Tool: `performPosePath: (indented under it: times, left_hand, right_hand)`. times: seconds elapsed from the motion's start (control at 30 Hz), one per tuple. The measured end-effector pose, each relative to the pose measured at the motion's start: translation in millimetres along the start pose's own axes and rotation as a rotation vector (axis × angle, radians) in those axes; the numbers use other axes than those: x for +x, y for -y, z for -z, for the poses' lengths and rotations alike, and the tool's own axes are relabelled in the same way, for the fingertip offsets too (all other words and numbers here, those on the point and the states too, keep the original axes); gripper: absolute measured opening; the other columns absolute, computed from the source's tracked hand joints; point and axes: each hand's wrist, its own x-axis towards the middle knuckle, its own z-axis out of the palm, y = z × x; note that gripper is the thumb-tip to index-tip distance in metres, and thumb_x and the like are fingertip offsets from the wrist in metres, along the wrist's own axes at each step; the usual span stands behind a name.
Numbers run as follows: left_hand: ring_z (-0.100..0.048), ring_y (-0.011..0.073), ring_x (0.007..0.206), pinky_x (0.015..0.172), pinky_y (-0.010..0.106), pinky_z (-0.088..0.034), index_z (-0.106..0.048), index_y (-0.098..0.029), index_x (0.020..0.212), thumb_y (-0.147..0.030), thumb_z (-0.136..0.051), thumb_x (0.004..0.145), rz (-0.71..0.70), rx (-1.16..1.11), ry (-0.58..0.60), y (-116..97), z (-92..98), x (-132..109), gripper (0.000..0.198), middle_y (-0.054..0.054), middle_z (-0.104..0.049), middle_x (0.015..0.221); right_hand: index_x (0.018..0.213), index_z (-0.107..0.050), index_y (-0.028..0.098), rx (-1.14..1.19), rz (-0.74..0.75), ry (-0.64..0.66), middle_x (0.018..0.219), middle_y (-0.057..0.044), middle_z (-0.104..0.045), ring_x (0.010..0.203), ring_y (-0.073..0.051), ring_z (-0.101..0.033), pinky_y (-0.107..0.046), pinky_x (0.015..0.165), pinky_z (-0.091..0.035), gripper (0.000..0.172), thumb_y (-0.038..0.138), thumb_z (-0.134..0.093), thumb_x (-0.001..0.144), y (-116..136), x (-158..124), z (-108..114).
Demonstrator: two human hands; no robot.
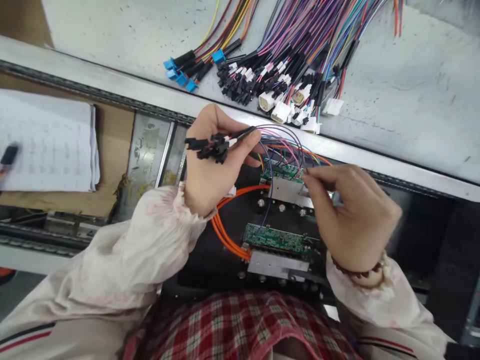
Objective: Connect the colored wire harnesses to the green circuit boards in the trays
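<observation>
My left hand [217,160] pinches a bundle of thin wires near its end, and black connectors [212,147] lie across the back of the thumb side. From there, purple, pink and blue wires [287,132] arch over to the right. At the upper green circuit board [287,170], my right hand [348,210] has thumb and forefinger closed on the end of a thin wire. A lower green circuit board [277,239] lies nearer my body, and one dark blue wire reaches down to it. Thick orange cables [225,235] loop between the two boards on the left.
Behind the metal rail [360,150], several wire harnesses [270,75] with black and white connectors lie on a white surface. Blue connectors [182,77] sit to their left. Written sheets [45,140] and a marker [9,155] rest on cardboard [112,165] at left.
</observation>
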Motion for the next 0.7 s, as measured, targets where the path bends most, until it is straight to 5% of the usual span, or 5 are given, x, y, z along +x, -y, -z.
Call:
performPosePath:
  times: [0.13,0.27,0.7]
  left_hand:
    - [-0.073,0.0185,0.069,0.049,0.029,-0.064,-0.05,-0.023,0.081,-0.016,-0.077,0.082,-0.02,-0.037,0.038,1,2.5,0,0.028,0.001,-0.07,0.09]
    - [-0.073,0.0191,0.072,0.052,0.03,-0.065,-0.048,-0.023,0.081,-0.019,-0.079,0.081,-0.011,-0.045,0.046,2,4.0,1,0.032,0.001,-0.068,0.091]
    - [-0.071,0.017,0.074,0.056,0.031,-0.065,-0.049,-0.023,0.082,-0.021,-0.08,0.08,-0.002,-0.057,0.057,4,5.3,1,0.032,0.0,-0.065,0.093]
  right_hand:
    - [0.095,-0.067,0.019,-0.046,0.041,-0.076,0.084,0.0,-0.073,0.074,-0.013,-0.069,-0.023,0.066,-0.052,0.005,0.019,-0.063,0.091,-4,4,-10]
    - [0.097,-0.068,0.02,-0.014,0.042,-0.121,0.09,-0.002,-0.073,0.081,-0.013,-0.069,-0.024,0.075,-0.054,0.009,0.016,-0.066,0.089,-6,4,-14]
    - [0.094,-0.07,0.022,-0.001,-0.037,-0.045,0.087,-0.002,-0.073,0.076,-0.015,-0.07,-0.028,0.07,-0.054,0.012,0.026,-0.058,0.094,-10,0,-25]
